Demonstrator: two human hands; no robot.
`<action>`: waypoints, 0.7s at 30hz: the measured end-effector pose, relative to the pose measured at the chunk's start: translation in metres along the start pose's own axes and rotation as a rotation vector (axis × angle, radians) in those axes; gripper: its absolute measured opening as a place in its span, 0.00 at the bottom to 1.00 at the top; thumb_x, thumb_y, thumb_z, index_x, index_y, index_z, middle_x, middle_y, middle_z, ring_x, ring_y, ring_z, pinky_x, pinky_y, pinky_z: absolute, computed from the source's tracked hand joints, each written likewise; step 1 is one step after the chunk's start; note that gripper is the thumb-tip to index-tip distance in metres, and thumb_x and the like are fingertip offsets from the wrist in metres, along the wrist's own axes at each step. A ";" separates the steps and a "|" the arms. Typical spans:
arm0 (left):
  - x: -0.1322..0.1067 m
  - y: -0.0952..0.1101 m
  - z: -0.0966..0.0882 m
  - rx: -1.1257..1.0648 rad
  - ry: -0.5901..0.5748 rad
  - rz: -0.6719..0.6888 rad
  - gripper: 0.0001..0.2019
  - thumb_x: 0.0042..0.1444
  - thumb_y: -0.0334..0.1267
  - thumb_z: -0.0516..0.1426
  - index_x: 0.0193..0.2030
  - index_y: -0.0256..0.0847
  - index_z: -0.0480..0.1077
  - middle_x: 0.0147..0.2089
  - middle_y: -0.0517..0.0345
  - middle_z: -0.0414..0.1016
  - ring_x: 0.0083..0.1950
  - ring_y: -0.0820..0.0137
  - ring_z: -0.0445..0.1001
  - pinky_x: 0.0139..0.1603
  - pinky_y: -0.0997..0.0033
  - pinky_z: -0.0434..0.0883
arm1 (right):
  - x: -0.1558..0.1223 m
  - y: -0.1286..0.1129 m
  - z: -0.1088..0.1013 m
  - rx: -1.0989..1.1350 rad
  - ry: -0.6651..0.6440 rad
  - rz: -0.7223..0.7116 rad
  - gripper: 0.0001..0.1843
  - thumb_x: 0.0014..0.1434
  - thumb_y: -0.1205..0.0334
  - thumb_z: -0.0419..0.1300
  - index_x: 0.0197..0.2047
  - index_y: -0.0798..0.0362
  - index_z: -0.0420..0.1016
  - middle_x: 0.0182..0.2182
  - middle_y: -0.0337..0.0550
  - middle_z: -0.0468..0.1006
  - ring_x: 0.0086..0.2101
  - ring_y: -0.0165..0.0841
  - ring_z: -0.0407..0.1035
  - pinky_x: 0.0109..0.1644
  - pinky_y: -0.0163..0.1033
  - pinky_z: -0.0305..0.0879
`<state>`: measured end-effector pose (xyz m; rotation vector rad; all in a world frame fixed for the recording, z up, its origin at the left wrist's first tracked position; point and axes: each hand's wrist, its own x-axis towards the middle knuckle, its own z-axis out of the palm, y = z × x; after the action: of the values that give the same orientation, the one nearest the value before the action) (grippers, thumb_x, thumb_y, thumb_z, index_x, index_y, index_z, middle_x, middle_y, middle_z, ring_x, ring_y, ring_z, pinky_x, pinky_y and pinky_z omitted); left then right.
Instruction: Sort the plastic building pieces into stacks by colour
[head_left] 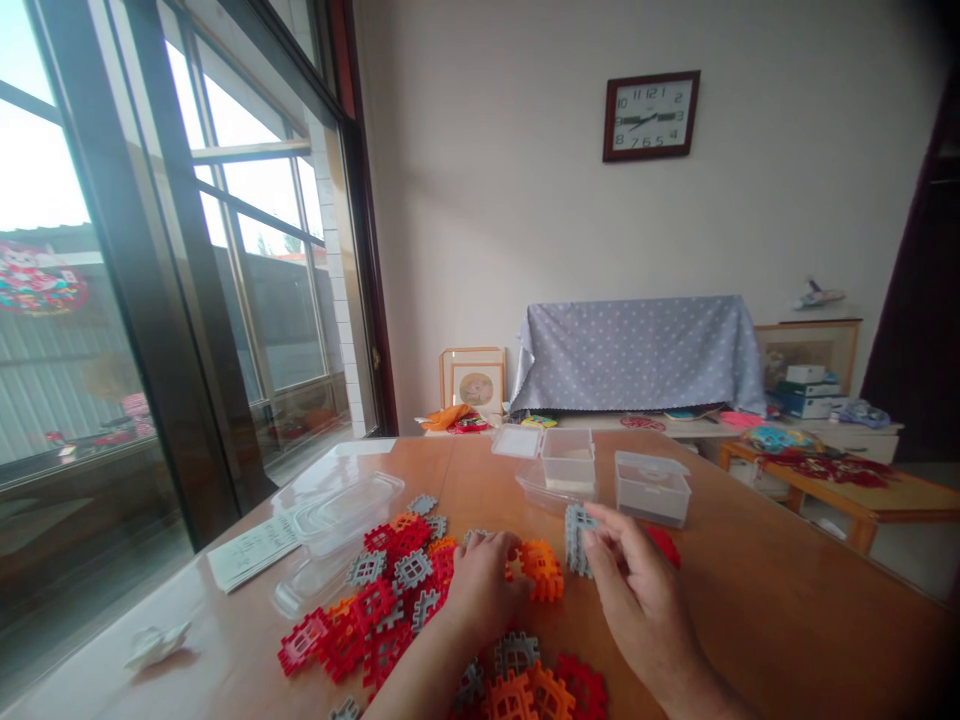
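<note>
Well: wooden table [757,560], clear plastic tubs [652,490] toward its far edge, loose red and grey waffle blocks [382,600] spread toward the window-side edge. Left hand [484,585]: fingers curled, reaching an orange block cluster [541,570]; grip cannot be told. Right hand [637,600]: thumb and fingers pinched together on a grey block stack [577,540]. Cluster and stack stand side by side between the hands.

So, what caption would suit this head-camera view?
Left hand beside orange plastic blocks, right hand touching stacked grey blocks, on a wooden table.
</note>
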<state>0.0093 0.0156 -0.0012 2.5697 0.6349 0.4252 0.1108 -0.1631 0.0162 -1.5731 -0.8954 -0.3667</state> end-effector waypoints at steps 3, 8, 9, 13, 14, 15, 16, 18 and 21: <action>0.002 0.002 0.001 0.016 -0.018 0.011 0.19 0.50 0.44 0.63 0.51 0.49 0.76 0.54 0.53 0.80 0.58 0.52 0.68 0.54 0.57 0.58 | 0.000 0.001 0.000 0.010 0.010 0.013 0.22 0.69 0.45 0.55 0.57 0.50 0.74 0.36 0.45 0.79 0.32 0.36 0.72 0.39 0.39 0.72; 0.004 0.001 0.004 0.020 -0.026 0.033 0.23 0.50 0.46 0.64 0.54 0.50 0.76 0.53 0.52 0.80 0.58 0.51 0.68 0.55 0.56 0.57 | 0.001 0.004 0.000 0.016 0.007 0.013 0.21 0.70 0.47 0.55 0.57 0.50 0.74 0.36 0.44 0.78 0.33 0.36 0.72 0.39 0.39 0.71; 0.003 0.001 0.004 0.012 -0.025 0.032 0.25 0.50 0.46 0.64 0.56 0.49 0.76 0.54 0.52 0.80 0.58 0.51 0.68 0.56 0.55 0.57 | 0.001 0.004 0.000 0.017 0.009 0.009 0.21 0.69 0.47 0.55 0.57 0.50 0.74 0.36 0.45 0.78 0.34 0.36 0.72 0.40 0.39 0.71; 0.000 0.002 0.003 0.010 -0.008 0.033 0.23 0.49 0.44 0.63 0.55 0.49 0.75 0.54 0.52 0.80 0.58 0.51 0.69 0.56 0.56 0.56 | 0.003 0.005 0.001 0.026 0.015 0.000 0.20 0.69 0.47 0.55 0.55 0.50 0.75 0.37 0.46 0.80 0.36 0.37 0.74 0.41 0.40 0.72; -0.001 0.002 0.003 0.016 0.001 0.041 0.21 0.50 0.42 0.62 0.53 0.49 0.76 0.53 0.53 0.80 0.57 0.52 0.70 0.56 0.56 0.57 | 0.003 0.005 0.001 0.028 0.018 0.002 0.20 0.69 0.47 0.55 0.55 0.50 0.75 0.38 0.46 0.80 0.36 0.38 0.74 0.42 0.40 0.73; -0.002 0.002 0.003 0.022 0.008 0.050 0.19 0.51 0.41 0.61 0.51 0.49 0.76 0.53 0.54 0.81 0.56 0.53 0.70 0.56 0.57 0.57 | 0.003 0.005 0.001 0.031 0.020 0.004 0.19 0.69 0.47 0.55 0.54 0.50 0.76 0.39 0.46 0.80 0.37 0.38 0.74 0.42 0.41 0.73; -0.002 0.003 0.003 0.025 0.012 0.060 0.18 0.51 0.39 0.60 0.50 0.49 0.76 0.52 0.54 0.81 0.56 0.54 0.70 0.55 0.57 0.57 | 0.003 0.004 0.001 0.033 0.022 0.006 0.19 0.69 0.48 0.55 0.54 0.49 0.76 0.39 0.46 0.80 0.37 0.38 0.74 0.43 0.41 0.73; -0.003 0.003 0.004 0.023 0.014 0.074 0.17 0.51 0.36 0.58 0.49 0.48 0.75 0.52 0.54 0.81 0.56 0.54 0.70 0.56 0.57 0.57 | 0.004 0.004 0.001 0.038 0.019 0.007 0.19 0.69 0.48 0.55 0.53 0.49 0.76 0.39 0.46 0.80 0.37 0.38 0.74 0.42 0.41 0.73; -0.004 0.003 0.005 0.016 0.013 0.084 0.17 0.52 0.34 0.56 0.48 0.48 0.76 0.52 0.55 0.80 0.56 0.54 0.70 0.56 0.56 0.56 | 0.004 0.004 0.001 0.040 0.018 0.021 0.19 0.69 0.47 0.56 0.53 0.50 0.76 0.37 0.45 0.80 0.35 0.38 0.74 0.41 0.40 0.73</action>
<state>0.0092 0.0095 -0.0040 2.6175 0.5377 0.4671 0.1159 -0.1611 0.0155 -1.5395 -0.8668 -0.3457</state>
